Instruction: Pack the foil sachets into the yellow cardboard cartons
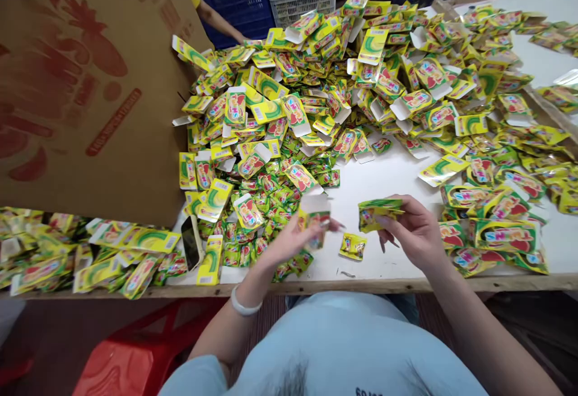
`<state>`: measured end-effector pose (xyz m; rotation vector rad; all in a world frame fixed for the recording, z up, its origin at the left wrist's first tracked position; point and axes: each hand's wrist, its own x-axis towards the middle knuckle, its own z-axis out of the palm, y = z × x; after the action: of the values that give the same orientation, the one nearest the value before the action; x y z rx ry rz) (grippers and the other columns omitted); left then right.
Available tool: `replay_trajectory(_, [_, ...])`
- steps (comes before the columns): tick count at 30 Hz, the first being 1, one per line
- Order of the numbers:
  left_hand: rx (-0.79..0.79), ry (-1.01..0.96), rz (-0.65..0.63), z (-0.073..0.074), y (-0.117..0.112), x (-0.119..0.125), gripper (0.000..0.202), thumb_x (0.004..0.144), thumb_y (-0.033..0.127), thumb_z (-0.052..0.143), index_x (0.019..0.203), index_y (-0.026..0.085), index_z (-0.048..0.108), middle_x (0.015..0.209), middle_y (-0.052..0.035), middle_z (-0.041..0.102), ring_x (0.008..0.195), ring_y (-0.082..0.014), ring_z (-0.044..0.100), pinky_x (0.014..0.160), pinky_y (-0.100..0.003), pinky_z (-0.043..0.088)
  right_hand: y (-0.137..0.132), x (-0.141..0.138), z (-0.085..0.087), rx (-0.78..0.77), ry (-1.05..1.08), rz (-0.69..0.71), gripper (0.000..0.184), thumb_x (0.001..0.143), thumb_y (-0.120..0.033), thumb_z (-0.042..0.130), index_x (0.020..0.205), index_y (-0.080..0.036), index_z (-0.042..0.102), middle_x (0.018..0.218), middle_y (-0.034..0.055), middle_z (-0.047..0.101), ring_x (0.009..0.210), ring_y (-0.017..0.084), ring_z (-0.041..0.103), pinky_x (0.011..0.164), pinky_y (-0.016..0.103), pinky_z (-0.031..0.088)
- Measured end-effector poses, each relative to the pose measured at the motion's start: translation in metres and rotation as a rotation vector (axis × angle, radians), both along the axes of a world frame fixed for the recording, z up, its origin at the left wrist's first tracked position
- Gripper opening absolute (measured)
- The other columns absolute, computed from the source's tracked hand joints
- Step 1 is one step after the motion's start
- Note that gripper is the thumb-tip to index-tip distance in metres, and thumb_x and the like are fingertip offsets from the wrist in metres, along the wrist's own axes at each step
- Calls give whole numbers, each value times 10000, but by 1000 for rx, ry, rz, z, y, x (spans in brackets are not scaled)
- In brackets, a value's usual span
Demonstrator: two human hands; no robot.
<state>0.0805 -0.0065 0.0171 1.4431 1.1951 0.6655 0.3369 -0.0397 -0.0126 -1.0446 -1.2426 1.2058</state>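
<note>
So a stack of sachets (380, 212) is pinched in the right grip (418, 230), above the surface (365, 182) toward its front edge, and a small carton (315, 214) is clasped in the left grip (291, 242) (pretty blurry, tbh). If that pinch gets eased, sachets could be spilled; if the carton's opening is met off-line, its flap could be bent. The loose sachet (352, 246) between the grips could be knocked around too. Leftward reach is hemmed in by the heap (271, 98), a phone (192, 242) by the front edge and a big cardboard box (135, 179).
</note>
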Motion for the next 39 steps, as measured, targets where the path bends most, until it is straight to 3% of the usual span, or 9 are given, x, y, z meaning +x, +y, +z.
replay_trajectory(4, [-278, -262, -176, 1, -18, 39, 531, 663, 611, 777, 845, 150, 583, 741, -20, 612, 673, -142, 589, 661, -284, 530, 8, -28, 23, 112, 67, 18, 141, 888, -247, 637, 1022, -230, 598, 982, 39, 581, 614, 105, 578, 447, 233, 507])
replay_trajectory(7, [-327, -269, -180, 1, -22, 45, 529, 613, 573, 825, 800, 158, 555, 692, 17, 554, 626, -108, 531, 614, -249, 488, 12, -32, 31, 264, -144, 54, 152, 883, -164, 570, 1016, -214, 627, 984, 67, 601, 816, 157, 616, 560, 239, 533])
replay_trajectory(10, [-307, -259, -200, -2, -22, 41, 488, 647, 521, 822, 852, 153, 576, 694, 16, 564, 635, -112, 536, 617, -243, 480, 11, -22, 39, 330, -410, 165, 253, 861, -77, 503, 1023, -201, 653, 939, 68, 628, 784, 148, 605, 597, 237, 503])
replay_trajectory(15, [-257, -250, -256, -10, -22, 37, 487, 748, 403, 781, 1110, 163, 560, 820, -14, 635, 718, -144, 594, 674, -261, 505, 12, -3, 50, 222, -560, 379, 236, 894, -84, 499, 965, -193, 695, 838, 31, 639, 705, 127, 585, 622, 229, 460])
replay_trajectory(21, [-172, -158, -330, -12, -28, 40, 327, 863, 358, 650, 1113, 186, 528, 919, -20, 626, 768, -155, 604, 722, -284, 503, 7, -10, 51, 183, -648, 390, 280, 861, -46, 507, 988, -195, 707, 842, 32, 636, 704, 136, 597, 622, 237, 458])
replay_trajectory(26, [-145, -64, -370, -11, -31, 36, 454, 867, 302, 648, 1259, 211, 439, 1029, -33, 622, 880, -173, 609, 808, -303, 498, 0, -10, 56, 280, -605, 474, 242, 903, -86, 507, 1043, -207, 663, 922, 41, 673, 763, 142, 644, 666, 238, 506])
replay_trajectory(30, [-177, -31, -415, -5, -30, 34, 473, 872, 289, 625, 1278, 222, 392, 992, -19, 618, 849, -163, 599, 788, -296, 491, -5, -3, 41, 309, -609, 422, 204, 961, -125, 467, 935, -183, 661, 867, 52, 671, 742, 140, 633, 660, 239, 487])
replay_trajectory(35, [-202, -12, -492, 4, -33, 40, 560, 834, 235, 633, 1316, 206, 349, 1099, -53, 634, 957, -186, 611, 878, -329, 477, -7, -7, 39, 231, -672, 686, 273, 961, -106, 433, 894, -151, 694, 842, 73, 711, 748, 160, 658, 674, 244, 471])
replay_trajectory(39, [-316, -106, -480, -4, -43, 50, 753, 818, 261, 678, 1434, 211, 248, 1148, -78, 637, 973, -195, 641, 882, -338, 500, -10, -5, 50, 130, -593, 781, 266, 1002, -206, 421, 995, -170, 685, 925, 73, 723, 783, 154, 671, 703, 229, 494])
